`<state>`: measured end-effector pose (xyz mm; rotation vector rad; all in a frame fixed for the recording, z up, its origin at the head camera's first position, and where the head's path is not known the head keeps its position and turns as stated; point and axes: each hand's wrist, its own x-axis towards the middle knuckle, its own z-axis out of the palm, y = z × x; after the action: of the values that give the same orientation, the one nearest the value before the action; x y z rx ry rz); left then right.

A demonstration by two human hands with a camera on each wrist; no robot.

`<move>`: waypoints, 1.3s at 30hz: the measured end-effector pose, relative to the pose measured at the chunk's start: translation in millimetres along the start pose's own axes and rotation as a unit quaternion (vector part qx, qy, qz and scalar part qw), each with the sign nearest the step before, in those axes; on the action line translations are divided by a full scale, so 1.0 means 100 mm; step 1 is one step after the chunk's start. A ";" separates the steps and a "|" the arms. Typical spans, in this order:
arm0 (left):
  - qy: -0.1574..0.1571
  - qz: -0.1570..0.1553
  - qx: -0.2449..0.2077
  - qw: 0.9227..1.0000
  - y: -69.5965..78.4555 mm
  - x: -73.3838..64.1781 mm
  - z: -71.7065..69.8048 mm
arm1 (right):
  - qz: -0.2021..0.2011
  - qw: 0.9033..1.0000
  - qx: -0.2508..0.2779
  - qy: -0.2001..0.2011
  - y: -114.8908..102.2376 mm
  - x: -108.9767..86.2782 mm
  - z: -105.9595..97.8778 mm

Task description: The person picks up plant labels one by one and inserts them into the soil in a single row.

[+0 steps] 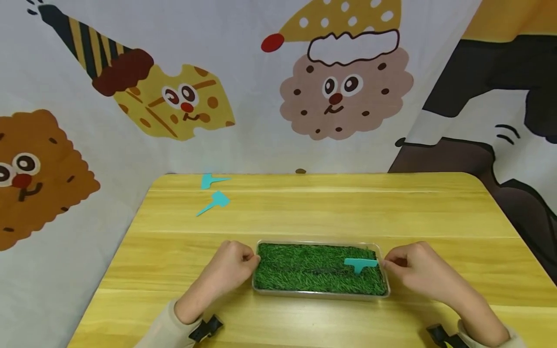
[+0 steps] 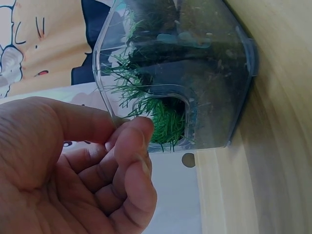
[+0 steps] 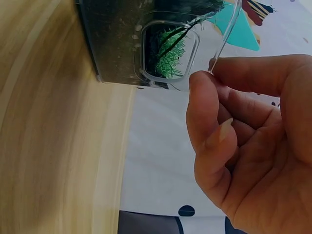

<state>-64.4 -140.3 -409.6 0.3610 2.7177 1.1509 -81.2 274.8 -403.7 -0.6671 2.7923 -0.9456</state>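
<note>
A clear plastic box (image 1: 322, 293) lined with green artificial grass (image 1: 300, 261) stands on the table. My left hand (image 1: 230, 266) pinches its left rim between thumb and fingers; the left wrist view shows that hand (image 2: 102, 165) at the rim beside a rounded opening in the end wall. On the other side my right hand (image 1: 419, 270) pinches the right rim, and the right wrist view shows its fingers (image 3: 204, 97) on the thin edge. A teal T-shaped plant label (image 1: 359, 264) sits in the grass near the right end.
Two more teal plant labels, one at the back edge (image 1: 209, 181) and one just in front of it (image 1: 219, 198), lie on the wooden table (image 1: 391, 208) at the back left. A cloth with cartoon prints (image 1: 256, 145) hangs behind the table.
</note>
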 end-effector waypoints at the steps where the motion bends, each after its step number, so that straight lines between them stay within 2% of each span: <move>1: -0.002 -0.001 -0.001 1.000 0.00 0.00 0.00 | -0.001 1.000 0.002 -0.004 0.00 0.00 0.00; 9: -0.022 0.001 -0.007 1.000 -0.01 0.01 -0.04 | 0.019 1.000 0.010 -0.021 -0.01 0.02 -0.02; 15: -0.047 0.006 0.010 0.999 -0.01 0.02 -0.11 | 0.015 1.000 0.017 -0.017 -0.01 0.01 0.00; 18: -0.046 0.011 0.022 0.999 0.00 0.04 -0.17 | 0.011 1.000 0.018 -0.016 -0.01 0.00 0.00; 22: -0.019 0.026 0.038 0.999 0.02 0.09 -0.27 | 0.007 0.999 0.025 -0.021 -0.01 0.00 0.00; 26: 0.031 0.053 0.062 0.996 0.00 0.13 -0.38 | 0.003 0.999 0.031 -0.026 -0.01 0.01 0.00; 30: 0.097 0.093 0.107 0.985 -0.06 0.19 -0.46 | 0.003 0.999 0.030 -0.024 -0.02 0.01 0.00; 32: 0.119 0.104 0.120 0.980 -0.11 0.23 -0.51 | 0.006 0.999 0.031 -0.026 -0.02 0.01 0.00; 35: 0.130 0.105 0.119 0.979 -0.19 0.32 -0.59 | 0.011 0.999 0.032 -0.030 -0.03 0.01 -0.01; 39: 0.128 0.087 0.125 0.980 -0.33 0.46 -0.69 | 0.018 0.999 0.036 -0.034 -0.02 0.01 -0.01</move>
<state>-130.4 -196.7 -388.6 0.5275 3.1239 0.9533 -81.8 273.8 -401.7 -0.6250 2.6875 -0.9911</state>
